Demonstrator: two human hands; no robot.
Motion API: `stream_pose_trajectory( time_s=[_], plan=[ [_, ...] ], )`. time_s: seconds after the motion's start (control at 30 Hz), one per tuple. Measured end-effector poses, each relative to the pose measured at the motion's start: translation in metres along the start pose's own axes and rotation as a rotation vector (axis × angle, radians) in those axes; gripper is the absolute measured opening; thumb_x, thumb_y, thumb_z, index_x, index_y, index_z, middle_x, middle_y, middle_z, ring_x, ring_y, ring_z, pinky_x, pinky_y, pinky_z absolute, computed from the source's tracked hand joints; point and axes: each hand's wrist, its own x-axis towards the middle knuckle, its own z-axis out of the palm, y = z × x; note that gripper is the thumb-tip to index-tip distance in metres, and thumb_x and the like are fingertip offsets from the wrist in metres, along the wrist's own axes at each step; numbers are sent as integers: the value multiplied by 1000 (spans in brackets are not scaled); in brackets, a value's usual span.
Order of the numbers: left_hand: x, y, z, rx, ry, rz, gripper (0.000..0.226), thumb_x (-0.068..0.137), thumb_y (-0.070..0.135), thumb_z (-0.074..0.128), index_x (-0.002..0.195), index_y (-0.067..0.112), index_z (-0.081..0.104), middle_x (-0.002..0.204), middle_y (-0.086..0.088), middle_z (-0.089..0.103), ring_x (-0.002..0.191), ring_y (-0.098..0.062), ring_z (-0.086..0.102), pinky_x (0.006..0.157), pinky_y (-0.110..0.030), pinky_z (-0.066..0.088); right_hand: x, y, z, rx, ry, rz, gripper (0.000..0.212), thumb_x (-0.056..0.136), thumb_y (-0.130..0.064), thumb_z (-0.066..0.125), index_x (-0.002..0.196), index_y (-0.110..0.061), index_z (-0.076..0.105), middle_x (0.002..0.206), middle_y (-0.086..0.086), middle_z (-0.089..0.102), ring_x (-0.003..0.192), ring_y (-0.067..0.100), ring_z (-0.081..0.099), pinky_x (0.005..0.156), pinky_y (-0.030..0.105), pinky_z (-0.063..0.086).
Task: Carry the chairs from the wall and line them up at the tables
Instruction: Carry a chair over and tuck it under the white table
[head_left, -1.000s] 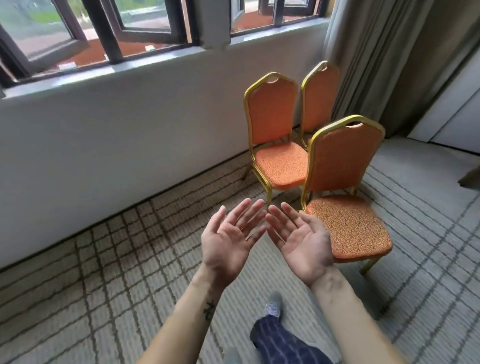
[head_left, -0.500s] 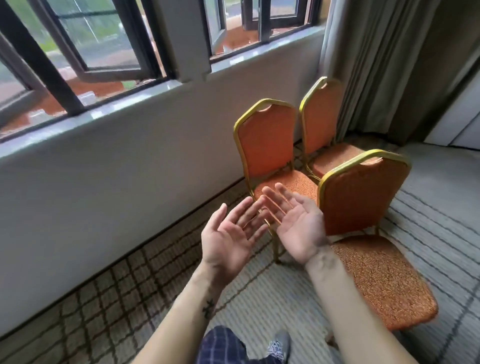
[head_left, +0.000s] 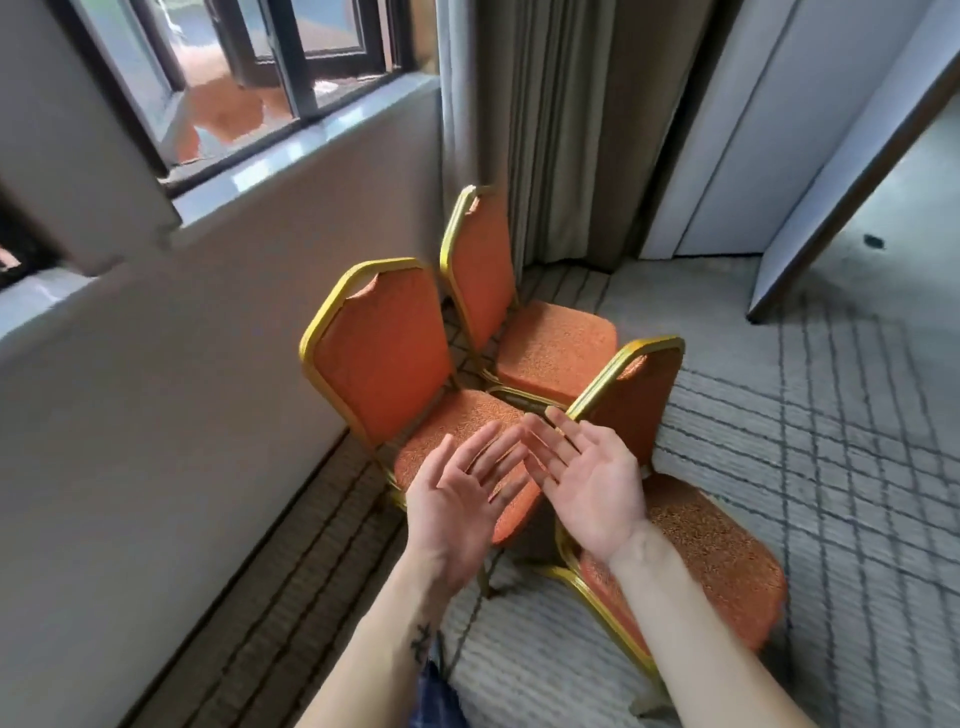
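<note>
Both hands are up in front of the person, palms up, holding nothing. The left hand has its fingers straight and spread, and the right hand is the same, w/ the fingertips of the two nearly meeting in the middle. The right hand's fingertips sit in front of the gold top rail of the near chair; can't tell if they touch it. There are 3 orange chairs w/ gold frames, all on the carpet in the room's corner. The near chair is at right, its back turned toward the other two. The wall chair is left of it, back near the wall below the window, seat partly hidden behind the left hand. The far chair is beyond, beside the curtain, seat just beside the near chair's back. There's a small tattoo on the left forearm and a bit of blue plaid cloth at the bottom edge.
</note>
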Motion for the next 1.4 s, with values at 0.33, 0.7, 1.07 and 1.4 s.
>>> stream_pose_trajectory(
  time_s=[0.33, 0.7, 1.07, 1.4],
  plan=[
    [126, 61, 25, 115, -189, -248, 58, 103, 44, 38, 143, 5, 52, 137, -17, 64, 130, -33, 59, 120, -52, 33, 71, -23, 29, 172, 185, -181, 46, 100, -30, 45, 138, -6, 57, 134, 17, 66, 128, 29, 61, 117, 46, 37],
    [235, 23, 73, 269, -204, -365, 55, 104, 43, 35, 143, 7, 53, 136, -15, 65, 131, -32, 58, 121, -52, 31, 146, -84, -25, 140, 316, -254, 44, 103, -29, 41, 137, -6, 57, 134, 13, 67, 135, 25, 53, 114, 41, 38],
    [347, -27, 109, 353, -156, -486, 53, 105, 42, 36, 141, 9, 55, 137, -9, 66, 135, -23, 54, 118, -42, 32, 228, -127, -76, 107, 519, -247, 44, 104, -26, 43, 145, -12, 51, 154, 7, 47, 143, 19, 40, 121, 39, 28],
    [410, -48, 108, 460, -183, -678, 50, 102, 42, 42, 136, 11, 61, 138, -8, 65, 134, -24, 54, 120, -44, 30, 277, -121, -80, 145, 707, -307, 34, 105, -21, 42, 134, -16, 59, 135, 2, 65, 130, 12, 54, 103, 33, 41]
  ],
)
